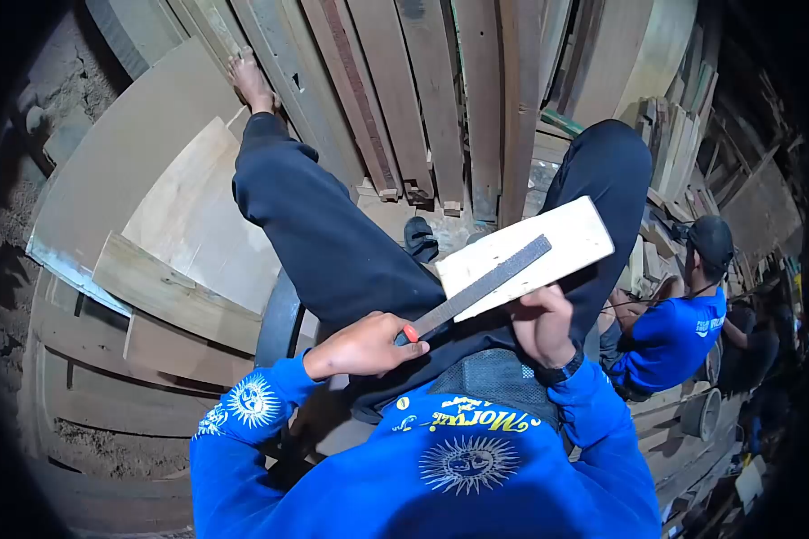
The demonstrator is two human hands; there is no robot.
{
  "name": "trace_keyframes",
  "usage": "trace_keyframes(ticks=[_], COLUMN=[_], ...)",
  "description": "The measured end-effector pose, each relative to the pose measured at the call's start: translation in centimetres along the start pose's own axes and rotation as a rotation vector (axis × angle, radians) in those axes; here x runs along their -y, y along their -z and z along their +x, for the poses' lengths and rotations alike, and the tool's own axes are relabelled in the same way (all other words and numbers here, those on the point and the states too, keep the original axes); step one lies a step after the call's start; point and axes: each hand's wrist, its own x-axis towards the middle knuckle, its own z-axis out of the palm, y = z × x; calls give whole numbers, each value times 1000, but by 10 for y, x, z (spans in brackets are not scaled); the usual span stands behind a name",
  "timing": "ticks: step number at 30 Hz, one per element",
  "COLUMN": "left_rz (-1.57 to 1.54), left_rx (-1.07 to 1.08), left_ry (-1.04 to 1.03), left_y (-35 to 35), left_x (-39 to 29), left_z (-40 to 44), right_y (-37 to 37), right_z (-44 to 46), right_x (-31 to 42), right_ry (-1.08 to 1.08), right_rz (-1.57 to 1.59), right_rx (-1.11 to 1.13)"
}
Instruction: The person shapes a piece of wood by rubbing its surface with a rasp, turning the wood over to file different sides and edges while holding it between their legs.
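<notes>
A pale rectangular wooden block (562, 238) rests across my thighs, tilted up to the right. Over its face lies a dark, flat rasp (499, 277) with a red part at its lower end. My left hand (368, 345) is closed around that red end, left of the block. Just below the block's lower edge is my right hand (546, 325), its fingers curled and close to the wood; whether they grip it is hard to see. A dark band circles my right wrist.
Long boards (422, 99) stand side by side ahead of my feet. Curved wooden panels (189, 216) lie at the left. On the right sits a person in a blue shirt and dark cap (683, 337), near stacked wood pieces (679, 148) and a round container (701, 414).
</notes>
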Motion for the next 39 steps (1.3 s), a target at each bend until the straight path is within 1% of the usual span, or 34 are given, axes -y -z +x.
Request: trace_keyframes(ticks=[1, 3, 4, 5, 7, 8, 12, 13, 15, 17, 19, 21, 22, 25, 27, 30, 33, 34, 35, 37, 39], left_rz=[7, 41, 71, 77, 65, 56, 31, 11, -5, 1, 26, 10, 48, 36, -6, -5, -28, -7, 1, 0, -10], left_rx=[3, 38, 4, 6, 2, -1, 7, 24, 43, 70, 82, 68, 41, 18, 25, 59, 49, 54, 56, 37, 33], left_ry=[0, 23, -46, -46, -22, -9, -12, 7, 24, 38, 38, 60, 5, -19, 16, 50, 25, 12, 12, 7, 37], left_y=[0, 2, 0, 1, 2, 3, 2, 1, 0, 0, 2, 3, 4, 5, 4, 2, 0, -1, 0, 1, 2], left_x=[-2, -6, -2, -3, -7, -7, -8, -8, -9, -8, -9, -11, -10, -9, -10, -7, -7, -3, -4, -5, -7], left_z=[0, -2, -1, -1, -2, -3, -3, -3, -3, -2, -3, -4, -4, -5, -5, -3, -3, -1, -1, -2, -3], right_y=[-9, -6, -9, -7, -4, -3, 11, 10, 4, -6, -6, 2, 2, -4, 4, 0, -1, -6, -7, -3, 5], right_z=[-4, -6, -7, -6, -1, 0, 4, 3, 0, -4, -5, -2, 0, 1, 3, 1, -1, -3, -5, -1, 4], right_x=[-3, -14, -15, -14, -9, -5, 5, 4, 0, -6, -12, -14, -11, 9, 11, 5, -7, -13, -10, -12, -4], right_ry=[-62, -145, -182, -177, -97, -45, 107, 107, 13, -89, -161, -150, -85, 55, 116, 75, -112, -130, -184, -157, -70], right_rz=[34, -4, 44, 48, 30, 70, 71, 70, 22, 63, 33, 44, 39, 47, 85, 64, 30, 47, 52, 70, 63], right_rx=[-10, 58, 43, 43, 76, 37, -32, -32, -29, -32, 69, 77, 61, -7, -52, -71, 63, 9, 55, 51, 87])
